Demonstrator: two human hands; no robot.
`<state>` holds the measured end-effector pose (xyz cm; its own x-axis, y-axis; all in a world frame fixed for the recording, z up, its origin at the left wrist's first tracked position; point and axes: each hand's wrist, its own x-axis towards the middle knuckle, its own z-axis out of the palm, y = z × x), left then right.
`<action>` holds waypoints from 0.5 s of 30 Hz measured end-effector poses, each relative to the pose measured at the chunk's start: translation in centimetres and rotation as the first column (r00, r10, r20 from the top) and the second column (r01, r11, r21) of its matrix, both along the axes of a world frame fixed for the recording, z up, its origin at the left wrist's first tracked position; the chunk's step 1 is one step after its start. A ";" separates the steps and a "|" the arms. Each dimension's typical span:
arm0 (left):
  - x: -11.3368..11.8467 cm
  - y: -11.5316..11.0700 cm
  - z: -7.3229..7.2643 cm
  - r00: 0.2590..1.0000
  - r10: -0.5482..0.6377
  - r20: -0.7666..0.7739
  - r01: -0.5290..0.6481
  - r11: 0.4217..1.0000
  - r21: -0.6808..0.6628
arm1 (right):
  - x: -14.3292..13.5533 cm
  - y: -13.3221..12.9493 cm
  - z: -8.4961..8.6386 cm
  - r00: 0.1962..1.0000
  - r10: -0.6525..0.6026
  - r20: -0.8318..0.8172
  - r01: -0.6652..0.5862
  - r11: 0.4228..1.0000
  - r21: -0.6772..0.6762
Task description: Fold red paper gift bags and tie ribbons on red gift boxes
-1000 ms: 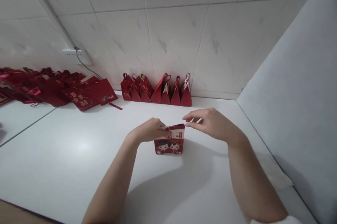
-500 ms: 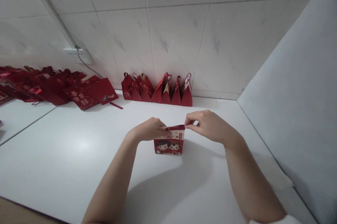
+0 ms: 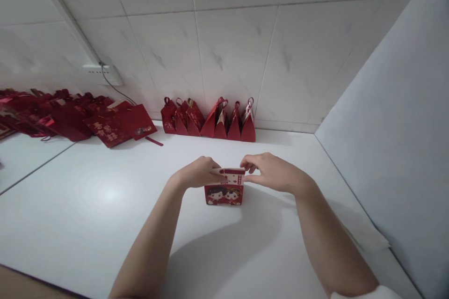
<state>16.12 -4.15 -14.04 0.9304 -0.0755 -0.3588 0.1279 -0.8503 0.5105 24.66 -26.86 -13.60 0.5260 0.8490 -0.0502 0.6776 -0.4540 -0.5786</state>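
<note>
A single camera, worn on the head, looks forward and down from above the near side of the table point(image 3: 105, 224), facing the far wall point(image 3: 231, 55). It sits close enough that both forearms enter from the near edge, bringing the left hand point(image 3: 197, 172), right hand point(image 3: 271, 172) and box point(image 3: 224, 194) near mid-view. The wide view reaches the panel point(image 3: 393, 126) at right and the pile point(image 3: 66, 116) at far left.

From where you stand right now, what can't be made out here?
All in the head view:
The upper left corner of the held box: covered by the left hand.
That box's far side: turned away from the camera.
The heap of red packages: cut off by the picture's left edge.
Print on the row's leftmost package: too small to read.
</note>
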 end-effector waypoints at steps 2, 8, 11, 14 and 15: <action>0.0 -0.1 -0.1 1.000 0.005 0.003 -0.005 1.000 0.000 | 0.1 0.0 0.0 0.999 0.033 -0.009 -0.033 0.999 0.016; 0.2 -0.3 -0.5 0.998 0.010 0.061 -0.012 1.000 0.022 | 0.2 0.2 0.0 0.995 0.070 0.069 -0.075 0.994 0.081; 0.3 0.3 -0.6 0.982 0.056 0.178 -0.057 0.998 0.002 | 0.6 0.5 -0.3 0.999 0.012 0.036 -0.018 0.981 0.193; 0.3 1.4 -0.2 0.898 0.205 0.390 -0.139 0.972 -0.189 | 1.4 0.5 -0.6 0.977 -0.088 -0.195 0.165 0.890 0.425; 0.2 1.7 -0.1 0.877 0.242 0.416 -0.134 0.953 -0.271 | 1.7 0.5 -0.7 0.952 -0.095 -0.292 0.236 0.834 0.498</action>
<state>16.29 -2.42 -14.11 0.9915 0.0878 0.0957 -0.0093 -0.6870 0.7266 26.38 -26.39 -14.33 0.6914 0.6854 0.2284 0.4237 -0.1286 -0.8966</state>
